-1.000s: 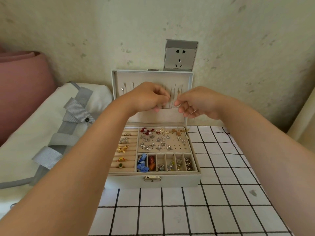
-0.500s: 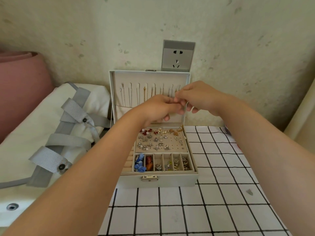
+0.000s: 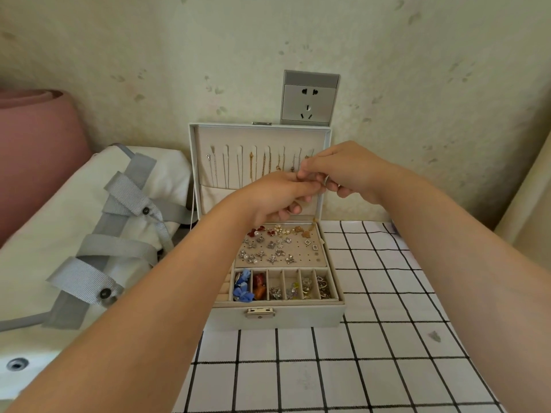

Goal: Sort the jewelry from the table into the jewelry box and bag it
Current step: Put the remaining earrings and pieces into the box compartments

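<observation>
Got jewelry box [image 3: 280, 318] open at back-left of surface [image 3: 298, 383], lid [image 3: 259, 138] upright, close to wall, top edge just under wall socket [image 3: 310, 98]; gap between lid and wall impossible to judge. Seeing left hand [image 3: 277, 195] and right hand [image 3: 343, 171] raised in front of lid's right edge, fingers curled, tips meeting, pinching a thin chain [image 3: 325, 183] between them, with only a pale loop of it visible beside right fingers. Left forearm slanting over box's left half, hiding that side of the tray. On lid hooks: row of necklaces [image 3: 252, 168], rightmost ones behind the hands. In tray: stud panel packed with earrings [image 3: 277, 245], then front row of six small compartments [image 3: 283, 284] holding blue, orange, silver and gold pieces. Latch [image 3: 260, 312] on front wall, facing camera. Just beside box's left side: white bag [image 3: 59, 234] with grey straps, lying flat, pink roll [image 3: 35, 150] beyond it at far left. So no free room left of box. Open checked cloth right of box and in front of it, out to surface's right edge, right forearm angled above that stretch.
</observation>
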`<state>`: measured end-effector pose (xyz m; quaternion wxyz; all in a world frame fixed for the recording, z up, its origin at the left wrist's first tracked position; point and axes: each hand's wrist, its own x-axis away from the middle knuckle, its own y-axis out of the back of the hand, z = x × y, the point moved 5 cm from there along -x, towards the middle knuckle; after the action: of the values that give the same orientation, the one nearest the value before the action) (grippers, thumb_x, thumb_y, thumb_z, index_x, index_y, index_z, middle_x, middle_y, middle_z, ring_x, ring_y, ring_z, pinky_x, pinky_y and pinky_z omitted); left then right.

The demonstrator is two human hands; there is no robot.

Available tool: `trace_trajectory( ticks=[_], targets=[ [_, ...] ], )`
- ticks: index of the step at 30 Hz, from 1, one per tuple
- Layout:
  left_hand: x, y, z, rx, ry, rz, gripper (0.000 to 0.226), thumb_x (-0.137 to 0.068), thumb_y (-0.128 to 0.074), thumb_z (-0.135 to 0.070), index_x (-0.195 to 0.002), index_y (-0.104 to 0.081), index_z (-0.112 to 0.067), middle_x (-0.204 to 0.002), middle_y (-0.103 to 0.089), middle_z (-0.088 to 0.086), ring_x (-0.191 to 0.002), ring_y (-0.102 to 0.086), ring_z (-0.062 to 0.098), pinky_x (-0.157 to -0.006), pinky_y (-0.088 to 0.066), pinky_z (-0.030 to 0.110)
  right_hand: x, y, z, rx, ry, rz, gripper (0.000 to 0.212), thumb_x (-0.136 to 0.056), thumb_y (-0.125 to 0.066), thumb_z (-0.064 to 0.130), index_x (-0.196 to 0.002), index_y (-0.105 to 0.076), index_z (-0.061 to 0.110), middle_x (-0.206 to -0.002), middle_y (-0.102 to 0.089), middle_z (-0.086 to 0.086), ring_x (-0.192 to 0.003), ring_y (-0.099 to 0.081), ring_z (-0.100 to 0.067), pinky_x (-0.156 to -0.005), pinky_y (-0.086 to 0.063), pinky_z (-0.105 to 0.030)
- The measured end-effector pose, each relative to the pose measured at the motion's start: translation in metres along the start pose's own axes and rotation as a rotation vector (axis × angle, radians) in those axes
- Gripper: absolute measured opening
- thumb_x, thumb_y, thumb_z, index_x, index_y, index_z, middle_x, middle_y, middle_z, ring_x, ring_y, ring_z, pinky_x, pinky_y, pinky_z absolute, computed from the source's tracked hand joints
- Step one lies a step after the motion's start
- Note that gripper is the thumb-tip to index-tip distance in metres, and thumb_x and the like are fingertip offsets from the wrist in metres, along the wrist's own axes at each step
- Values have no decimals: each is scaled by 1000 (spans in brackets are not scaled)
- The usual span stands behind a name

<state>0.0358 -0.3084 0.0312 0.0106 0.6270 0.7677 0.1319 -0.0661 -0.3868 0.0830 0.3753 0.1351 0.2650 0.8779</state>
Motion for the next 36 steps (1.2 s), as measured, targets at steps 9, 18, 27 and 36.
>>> trace_trajectory(
  ticks=[9, 18, 27, 36],
  targets=[
    [6, 13, -3, -204, 49, 16, 12, -95, -62, -29, -94, -70, -21, -84, -69, -8, -67, -60, 7, -53, -40, 19, -1, 2, -14, 190, -102, 111, 22, -85, -68, 28, -92, -74, 8, -71, -63, 1, -52, -46, -13, -47, -33, -24],
    [7, 16, -11, -200, -61, -153, 11, -90, -69, -27, -93, -76, -19, -73, -71, -7, -57, -62, 1, -51, -37, 20, 1, -33, -27, 172, -4, 343, 19, -84, -78, 28, -87, -67, 13, -62, -62, 6, -52, -46, -9, -46, -32, -22],
    [1, 30, -15, -330, -247, -284, 10, -92, -65, -28, -97, -73, -24, -89, -68, -11, -81, -61, 3, -70, -47, 16, -2, -19, -19, 105, -18, 234, 14, -89, -73, 22, -97, -75, 10, -81, -76, -4, -53, -53, -10, -50, -38, -23],
    [1, 22, -16, -1116, -174, -332, 24, -92, -53, -39, -108, -67, -29, -104, -62, -7, -97, -59, 19, -75, -48, 34, -5, 5, 6, 241, 213, -118, 18, -95, -63, 22, -86, -76, 15, -77, -75, 4, -43, -52, 6, -57, -40, -18]
  ],
)
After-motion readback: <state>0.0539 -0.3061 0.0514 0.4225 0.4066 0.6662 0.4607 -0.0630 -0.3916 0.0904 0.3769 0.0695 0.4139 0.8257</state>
